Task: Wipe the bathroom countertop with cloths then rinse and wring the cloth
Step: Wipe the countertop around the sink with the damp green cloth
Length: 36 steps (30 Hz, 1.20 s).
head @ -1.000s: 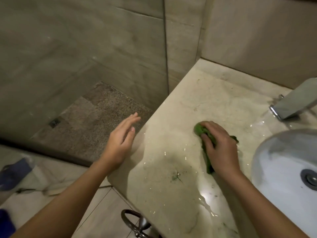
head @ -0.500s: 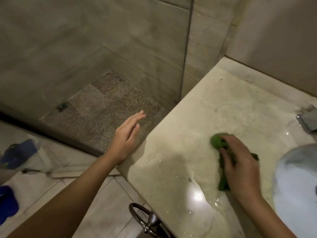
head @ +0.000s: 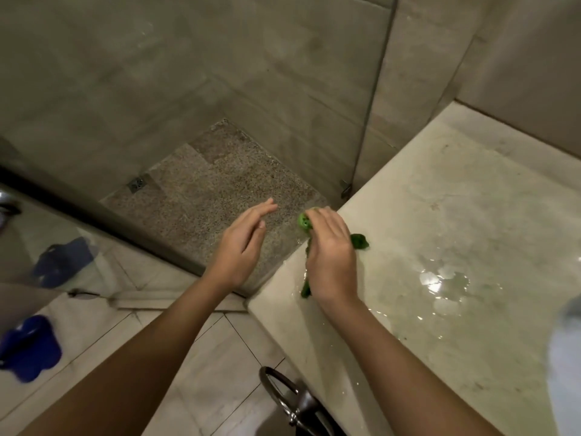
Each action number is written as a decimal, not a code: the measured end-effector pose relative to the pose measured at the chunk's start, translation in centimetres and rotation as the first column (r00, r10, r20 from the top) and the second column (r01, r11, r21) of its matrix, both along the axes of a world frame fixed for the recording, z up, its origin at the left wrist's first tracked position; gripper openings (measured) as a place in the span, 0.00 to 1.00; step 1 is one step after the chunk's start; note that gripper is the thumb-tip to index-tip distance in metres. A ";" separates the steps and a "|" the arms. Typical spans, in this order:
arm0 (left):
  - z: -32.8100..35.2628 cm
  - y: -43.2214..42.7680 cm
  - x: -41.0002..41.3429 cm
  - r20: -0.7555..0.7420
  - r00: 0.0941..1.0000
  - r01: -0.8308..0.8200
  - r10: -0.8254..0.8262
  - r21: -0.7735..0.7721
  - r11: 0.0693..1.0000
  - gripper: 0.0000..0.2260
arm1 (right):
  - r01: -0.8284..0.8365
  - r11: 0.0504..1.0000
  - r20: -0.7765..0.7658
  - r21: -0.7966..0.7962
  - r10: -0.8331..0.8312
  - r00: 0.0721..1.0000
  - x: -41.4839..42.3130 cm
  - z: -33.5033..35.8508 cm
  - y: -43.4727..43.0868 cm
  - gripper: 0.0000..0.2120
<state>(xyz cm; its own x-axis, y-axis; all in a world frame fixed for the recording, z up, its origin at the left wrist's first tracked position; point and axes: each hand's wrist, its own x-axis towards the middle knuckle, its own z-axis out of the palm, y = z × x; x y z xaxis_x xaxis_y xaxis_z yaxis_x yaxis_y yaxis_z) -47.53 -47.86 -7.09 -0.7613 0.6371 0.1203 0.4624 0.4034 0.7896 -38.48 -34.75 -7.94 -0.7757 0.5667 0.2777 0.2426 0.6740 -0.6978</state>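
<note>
A green cloth [head: 359,241] lies bunched at the left edge of the beige stone countertop [head: 456,234]. My right hand [head: 331,256] covers most of the cloth and presses it down, fingers curled over its far end, which pokes past the counter edge. My left hand [head: 243,245] hovers just left of the counter edge, palm turned toward the cloth, fingers straight and holding nothing. The counter is wet, with a shiny puddle [head: 443,281] to the right of the cloth.
The white basin rim [head: 566,357] shows at the far right. Left of the counter is a glass shower screen [head: 371,99] and a speckled shower floor [head: 207,196] with a drain [head: 137,184]. Blue slippers [head: 28,347] lie on the tiled floor. A metal ring [head: 283,394] hangs under the counter.
My right hand has slid the cloth leftward across the counter to its left edge. The view has swung left, so the tap and most of the basin are out of sight.
</note>
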 end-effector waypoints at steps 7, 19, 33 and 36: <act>-0.8 2.1 1.0 0.001 0.996 0.087 -0.087 -0.011 0.996 0.17 | 0.038 0.999 0.040 0.039 -0.039 0.998 6.5 1.5 5.9 0.22; -0.5 4.4 1.9 -0.002 0.993 0.118 -0.118 -0.041 0.992 0.17 | -0.246 0.969 0.026 0.027 0.245 0.969 9.2 1.5 5.9 0.18; -0.6 4.8 3.0 -0.088 0.968 0.214 -0.235 -0.201 0.956 0.21 | -0.240 0.970 0.087 -0.025 0.241 0.967 13.1 2.2 10.1 0.16; -0.7 4.9 2.9 -0.117 0.961 0.223 -0.250 -0.209 0.952 0.19 | -0.016 0.997 0.103 0.073 0.009 0.995 11.3 1.9 14.2 0.16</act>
